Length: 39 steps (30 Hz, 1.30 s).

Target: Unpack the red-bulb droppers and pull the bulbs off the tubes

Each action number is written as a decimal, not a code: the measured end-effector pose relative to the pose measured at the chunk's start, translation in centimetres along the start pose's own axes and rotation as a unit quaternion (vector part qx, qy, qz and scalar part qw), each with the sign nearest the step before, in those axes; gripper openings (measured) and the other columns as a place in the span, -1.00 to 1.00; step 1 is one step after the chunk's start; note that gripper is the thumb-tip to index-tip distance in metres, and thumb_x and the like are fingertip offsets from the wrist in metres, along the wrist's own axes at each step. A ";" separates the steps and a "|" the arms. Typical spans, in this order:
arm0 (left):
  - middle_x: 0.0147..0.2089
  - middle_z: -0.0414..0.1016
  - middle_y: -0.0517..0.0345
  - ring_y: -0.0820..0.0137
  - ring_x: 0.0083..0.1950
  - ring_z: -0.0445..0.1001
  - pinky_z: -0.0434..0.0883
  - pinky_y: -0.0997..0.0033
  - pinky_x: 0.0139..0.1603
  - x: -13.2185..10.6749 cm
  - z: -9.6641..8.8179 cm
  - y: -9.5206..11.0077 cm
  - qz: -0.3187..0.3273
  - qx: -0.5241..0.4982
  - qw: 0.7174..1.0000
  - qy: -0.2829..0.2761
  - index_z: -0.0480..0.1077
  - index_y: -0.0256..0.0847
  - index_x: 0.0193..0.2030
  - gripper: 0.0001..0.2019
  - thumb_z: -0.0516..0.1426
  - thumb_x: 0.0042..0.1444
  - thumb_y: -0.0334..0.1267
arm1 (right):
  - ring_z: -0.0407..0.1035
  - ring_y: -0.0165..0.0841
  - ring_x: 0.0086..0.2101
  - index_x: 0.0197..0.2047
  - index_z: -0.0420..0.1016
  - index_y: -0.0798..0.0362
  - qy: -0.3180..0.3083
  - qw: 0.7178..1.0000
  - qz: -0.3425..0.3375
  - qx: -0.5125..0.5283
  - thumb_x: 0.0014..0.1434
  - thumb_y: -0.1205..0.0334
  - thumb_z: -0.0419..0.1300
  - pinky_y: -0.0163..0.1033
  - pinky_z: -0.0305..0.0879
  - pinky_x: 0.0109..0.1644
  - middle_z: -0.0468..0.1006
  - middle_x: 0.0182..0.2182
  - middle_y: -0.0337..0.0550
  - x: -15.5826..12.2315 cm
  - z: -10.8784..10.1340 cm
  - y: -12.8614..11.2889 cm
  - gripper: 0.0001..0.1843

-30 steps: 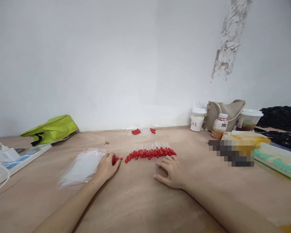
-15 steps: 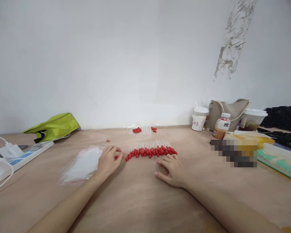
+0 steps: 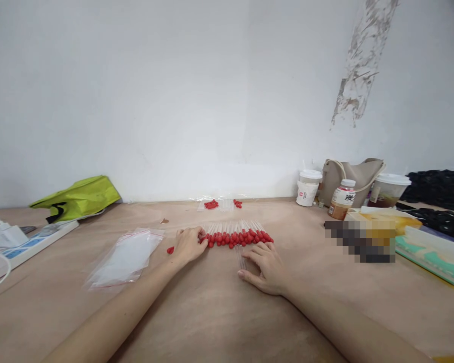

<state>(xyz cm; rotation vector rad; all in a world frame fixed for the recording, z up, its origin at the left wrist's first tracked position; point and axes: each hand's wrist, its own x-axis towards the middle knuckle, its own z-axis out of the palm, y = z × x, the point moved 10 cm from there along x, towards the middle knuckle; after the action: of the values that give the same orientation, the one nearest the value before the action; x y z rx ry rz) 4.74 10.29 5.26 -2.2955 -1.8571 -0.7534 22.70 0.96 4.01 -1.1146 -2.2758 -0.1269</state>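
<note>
A row of glass droppers with red rubber bulbs (image 3: 239,237) lies in front of me, bulbs towards me. My left hand (image 3: 191,244) is at the row's left end, thumb and fingertips closed around the outermost dropper, which they partly hide. A few loose red bulbs (image 3: 170,250) lie just left of that hand. My right hand (image 3: 267,267) rests near the middle of the row with its thumb and fingers apart. Its fingers lie beside several bare glass tubes (image 3: 241,258), partly over them; it grips nothing that I can see.
Clear zip bags (image 3: 126,257) lie on the left, near a power strip (image 3: 38,247) and a lime-green bag (image 3: 81,197). More red bulbs (image 3: 211,203) lie by the wall. At right stand a white cup (image 3: 307,189), a bottle (image 3: 342,200) and a beige bag (image 3: 353,174).
My left hand has moved right, from beside the zip bags onto the left end of the dropper row, uncovering loose red bulbs. My right hand has hardly moved.
</note>
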 end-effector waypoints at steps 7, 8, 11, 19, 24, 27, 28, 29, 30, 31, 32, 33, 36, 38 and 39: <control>-0.24 0.50 0.17 0.36 -0.23 0.42 0.30 0.38 -0.18 -3.2 -4.2 -1.0 0.011 -0.106 0.988 0.113 0.41 -0.16 -0.21 -0.77 0.06 0.02 -0.18 | 0.25 -0.27 -0.23 -0.11 0.35 0.03 0.074 0.997 0.003 0.023 0.09 0.00 0.06 -0.13 0.09 -0.12 0.43 -0.25 -0.07 -0.2 -0.6 0.7 -0.64; -0.24 0.50 0.18 0.35 -0.22 0.41 0.30 0.38 -0.18 -3.8 -4.5 -0.3 0.042 -0.121 0.986 0.110 0.43 -0.14 -0.22 -0.78 0.06 0.02 -0.18 | 0.25 -0.25 -0.19 -0.07 0.33 0.04 0.098 0.995 0.006 0.027 0.09 0.03 0.07 -0.12 0.10 -0.10 0.40 -0.22 -0.04 -0.3 -0.8 0.9 -0.62; -0.27 0.51 0.20 0.35 -0.20 0.40 0.27 0.34 -0.12 -5.7 -3.7 2.1 0.136 -0.148 0.978 0.059 0.45 -0.09 -0.26 -0.83 0.07 0.04 -0.20 | 0.18 -0.21 -0.06 0.05 0.22 0.07 0.145 0.989 0.007 0.029 0.07 0.05 0.09 -0.11 0.12 -0.04 0.30 -0.08 0.03 -0.5 -1.4 1.2 -0.51; -0.26 0.53 0.18 0.36 -0.22 0.37 0.21 0.24 -0.09 -7.8 -1.5 5.1 0.211 -0.182 0.960 0.026 0.44 -0.07 -0.24 -0.84 0.07 0.09 -0.19 | 0.26 -0.31 -0.22 -0.09 0.39 -0.01 0.085 0.992 -0.093 0.003 0.14 0.06 0.07 -0.10 0.03 -0.07 0.48 -0.32 -0.12 -0.3 -0.1 -1.5 -0.69; -0.27 0.53 0.19 0.37 -0.24 0.36 0.20 0.25 -0.10 -8.4 -2.1 5.8 0.243 -0.179 0.953 0.032 0.44 -0.07 -0.22 -0.84 0.06 0.11 -0.21 | 0.24 -0.38 -0.33 -0.15 0.44 -0.04 0.068 0.992 -0.106 -0.004 0.19 0.15 0.00 -0.13 -0.02 -0.09 0.45 -0.48 -0.21 -0.2 0.4 -2.2 -0.76; -0.25 0.52 0.15 0.34 -0.20 0.35 0.19 0.23 -0.08 -8.4 -2.2 6.4 0.253 -0.170 0.952 0.034 0.43 -0.09 -0.19 -0.82 0.06 0.10 -0.19 | 0.22 -0.40 -0.37 -0.22 0.46 -0.05 0.062 0.992 -0.107 -0.007 0.21 0.19 -0.03 -0.14 -0.03 -0.09 0.42 -0.52 -0.23 -0.1 0.5 -2.3 -0.76; -0.24 0.52 0.13 0.33 -0.20 0.35 0.18 0.23 -0.08 -8.4 -2.2 6.7 0.256 -0.164 0.952 0.032 0.43 -0.09 -0.18 -0.80 0.06 0.10 -0.17 | 0.21 -0.40 -0.37 -0.24 0.46 -0.04 0.062 0.992 -0.108 -0.008 0.21 0.20 -0.04 -0.14 -0.03 -0.09 0.41 -0.52 -0.23 -0.1 0.4 -2.4 -0.75; -0.25 0.52 0.13 0.33 -0.20 0.35 0.18 0.23 -0.09 -8.4 -2.1 7.0 0.260 -0.157 0.952 0.029 0.43 -0.10 -0.17 -0.79 0.06 0.09 -0.15 | 0.21 -0.40 -0.37 -0.24 0.46 -0.02 0.063 0.992 -0.110 -0.009 0.21 0.20 -0.04 -0.15 -0.03 -0.10 0.41 -0.51 -0.22 -0.1 0.4 -2.5 -0.75; -0.27 0.52 0.13 0.33 -0.21 0.35 0.18 0.24 -0.11 -8.4 -2.0 7.3 0.266 -0.150 0.952 0.026 0.43 -0.10 -0.18 -0.78 0.06 0.09 -0.13 | 0.20 -0.40 -0.37 -0.25 0.46 -0.02 0.064 0.991 -0.114 -0.010 0.21 0.20 -0.04 -0.15 -0.03 -0.10 0.41 -0.51 -0.22 -0.1 0.3 -2.7 -0.75; -0.30 0.52 0.14 0.34 -0.23 0.35 0.17 0.25 -0.13 -8.4 -1.8 7.6 0.273 -0.142 0.951 0.022 0.44 -0.10 -0.19 -0.79 0.06 0.10 -0.12 | 0.19 -0.40 -0.38 -0.27 0.47 -0.01 0.065 0.991 -0.118 -0.012 0.21 0.20 -0.04 -0.15 -0.02 -0.10 0.40 -0.52 -0.21 -0.2 0.3 -2.8 -0.74; -0.34 0.52 0.15 0.35 -0.26 0.34 0.16 0.26 -0.14 -8.4 -1.7 7.8 0.279 -0.133 0.951 0.018 0.45 -0.10 -0.22 -0.79 0.05 0.11 -0.12 | 0.18 -0.39 -0.38 -0.29 0.47 0.00 0.065 0.990 -0.122 -0.012 0.21 0.20 -0.05 -0.15 -0.02 -0.11 0.40 -0.53 -0.21 -0.2 0.3 -3.0 -0.74; -0.38 0.52 0.17 0.36 -0.29 0.34 0.15 0.26 -0.15 -8.5 -1.5 8.0 0.286 -0.125 0.950 0.016 0.45 -0.10 -0.25 -0.80 0.04 0.12 -0.13 | 0.17 -0.39 -0.39 -0.30 0.47 0.00 0.064 0.990 -0.127 -0.010 0.21 0.20 -0.05 -0.15 -0.02 -0.11 0.39 -0.55 -0.22 -0.2 0.3 -3.1 -0.73; -0.47 0.49 0.18 0.37 -0.33 0.31 0.12 0.25 -0.16 -8.7 -1.2 8.1 0.294 -0.107 0.950 0.013 0.45 -0.11 -0.33 -0.78 0.01 0.15 -0.15 | 0.15 -0.40 -0.41 -0.34 0.47 0.01 0.063 0.989 -0.137 -0.003 0.20 0.21 -0.04 -0.16 -0.02 -0.13 0.37 -0.58 -0.23 -0.3 0.2 -3.4 -0.73; -0.50 0.47 0.17 0.36 -0.34 0.29 0.11 0.24 -0.17 -8.9 -1.1 8.0 0.299 -0.100 0.949 0.014 0.45 -0.14 -0.36 -0.77 0.00 0.16 -0.16 | 0.13 -0.41 -0.43 -0.37 0.46 0.02 0.065 0.987 -0.144 -0.001 0.19 0.22 -0.04 -0.15 -0.02 -0.14 0.36 -0.60 -0.24 -0.5 0.1 -3.5 -0.74; -0.51 0.46 0.16 0.36 -0.35 0.28 0.11 0.24 -0.18 -9.0 -1.1 8.0 0.302 -0.098 0.948 0.014 0.45 -0.14 -0.37 -0.76 -0.01 0.16 -0.17 | 0.13 -0.41 -0.43 -0.39 0.46 0.02 0.065 0.987 -0.147 -0.001 0.19 0.23 -0.03 -0.15 -0.02 -0.14 0.36 -0.61 -0.24 -0.5 0.0 -3.6 -0.74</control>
<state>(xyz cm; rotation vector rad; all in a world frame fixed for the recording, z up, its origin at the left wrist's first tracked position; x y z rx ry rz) 10.72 -0.22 4.18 -2.7298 -0.9880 -0.8800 20.28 -1.70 4.29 -0.7424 -2.3079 -0.3103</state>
